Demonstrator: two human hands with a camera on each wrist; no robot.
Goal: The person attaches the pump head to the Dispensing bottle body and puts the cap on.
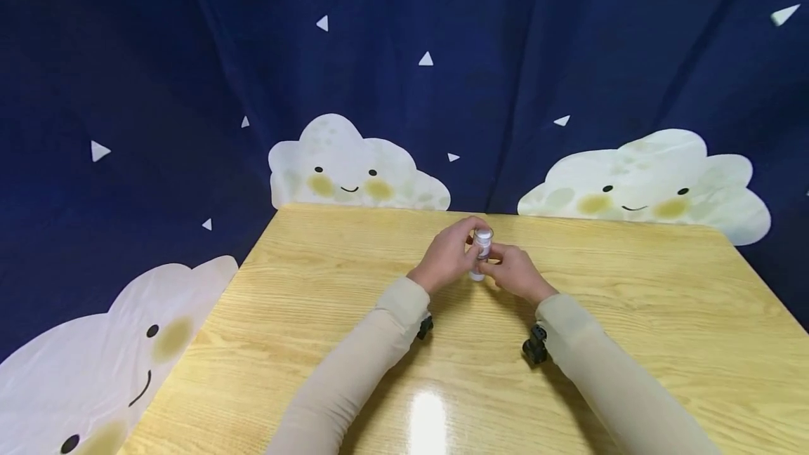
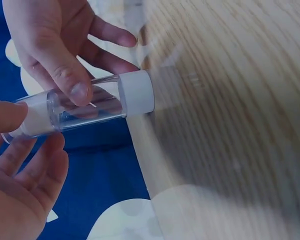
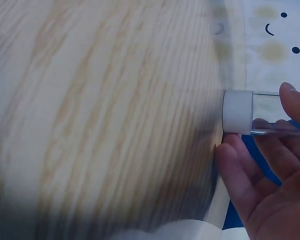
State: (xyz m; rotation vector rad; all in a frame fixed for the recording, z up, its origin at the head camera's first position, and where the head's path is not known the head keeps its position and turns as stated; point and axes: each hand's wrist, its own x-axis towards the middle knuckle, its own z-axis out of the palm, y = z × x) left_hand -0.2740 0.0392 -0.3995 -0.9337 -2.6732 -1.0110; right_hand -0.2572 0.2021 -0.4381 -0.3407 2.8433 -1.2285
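Observation:
A slim clear bottle (image 1: 483,246) stands upright at the far part of the wooden table. Its white end (image 2: 140,92) meets the tabletop, and a white section shows inside the clear upper end. My left hand (image 1: 447,254) grips that upper end between thumb and fingers. Lower down, my right hand (image 1: 513,273) pinches the clear body, its thumb lying across the wall in the left wrist view. In the right wrist view, the right fingers (image 3: 235,165) curl beside the white end (image 3: 238,112). Part of the bottle is hidden behind the fingers.
The wooden table (image 1: 303,300) ends a short way beyond the hands, at a dark blue curtain (image 1: 379,34) printed with smiling clouds and white triangles. Black wrist devices (image 1: 535,346) sit under both sleeves. Light glares off the near tabletop.

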